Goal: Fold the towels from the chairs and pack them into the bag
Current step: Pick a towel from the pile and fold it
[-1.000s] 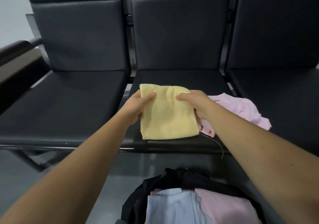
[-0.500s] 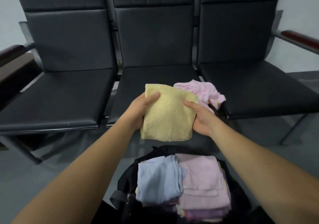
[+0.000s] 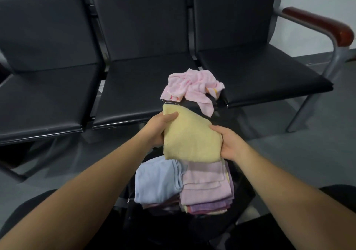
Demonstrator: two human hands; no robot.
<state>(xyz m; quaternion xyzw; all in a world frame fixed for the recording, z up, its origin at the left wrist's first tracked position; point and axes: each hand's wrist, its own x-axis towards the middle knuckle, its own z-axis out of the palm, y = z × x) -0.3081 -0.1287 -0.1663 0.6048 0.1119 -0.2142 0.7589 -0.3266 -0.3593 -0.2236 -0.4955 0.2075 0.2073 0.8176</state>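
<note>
I hold a folded yellow towel (image 3: 190, 136) in the air above the open black bag (image 3: 242, 194). My left hand (image 3: 159, 129) grips its left edge, thumb on top. My right hand (image 3: 229, 143) grips its right edge. Inside the bag lie folded towels: a light blue one (image 3: 158, 182) on the left and a pale pink one (image 3: 206, 184) on a stack at the right. A crumpled pink towel (image 3: 192, 88) lies at the front edge of the middle chair seat (image 3: 134, 88), beyond the yellow towel.
Three black chairs stand in a row; the left seat (image 3: 44, 99) and right seat (image 3: 256, 70) carry nothing. A brown armrest (image 3: 317, 24) on a metal frame ends the row at the right. Grey floor (image 3: 308, 153) surrounds the bag.
I lifted the yellow towel off the middle seat and brought it back and down over the bag. The view tilted down, showing more of the bag.
</note>
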